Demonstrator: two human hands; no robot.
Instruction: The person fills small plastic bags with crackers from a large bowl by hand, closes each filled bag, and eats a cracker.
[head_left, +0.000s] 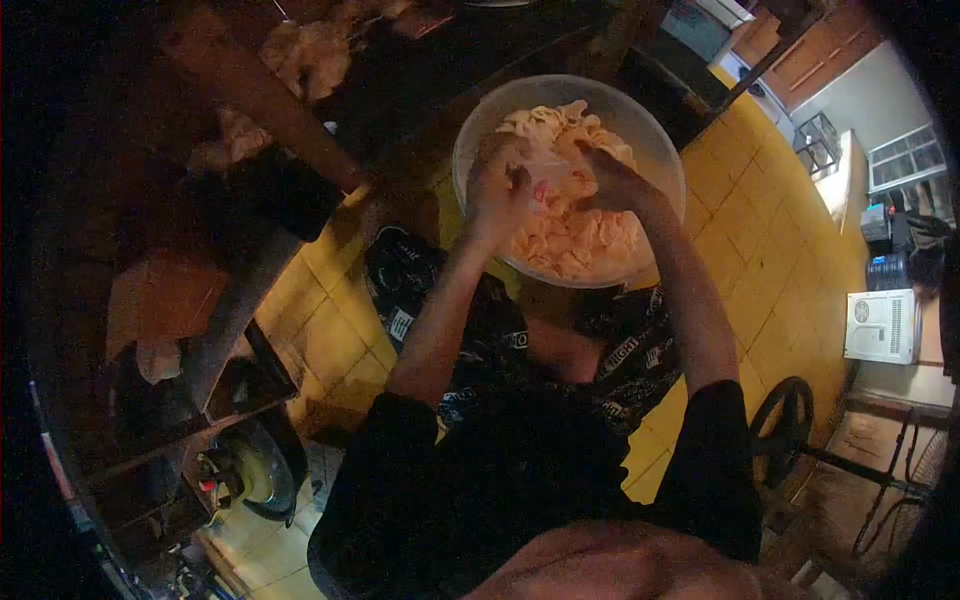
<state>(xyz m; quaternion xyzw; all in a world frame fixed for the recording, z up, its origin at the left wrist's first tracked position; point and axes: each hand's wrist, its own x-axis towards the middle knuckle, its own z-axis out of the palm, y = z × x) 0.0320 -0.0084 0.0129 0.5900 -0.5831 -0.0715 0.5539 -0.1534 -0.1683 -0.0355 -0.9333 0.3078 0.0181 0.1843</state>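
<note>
A large translucent round tub (668, 150) stands between the person's knees, filled with pale, orange-lit curled pieces (575, 245). My left hand (500, 190) is inside the tub on its left side, fingers bent around part of a clear plastic bag with a red mark (541, 190). From the right, my right hand (612, 183) reaches in with its fingers curved over the pieces, close to the bag. The fingertips of that hand are dim, and what they touch is hard to make out.
Yellow floor tiles (740, 230) surround the tub. A white appliance (880, 327) is at the right, near a black wheel (783, 430). Dark wooden shelving (150, 450) and a greenish gas cylinder (245, 470) stand at the lower left.
</note>
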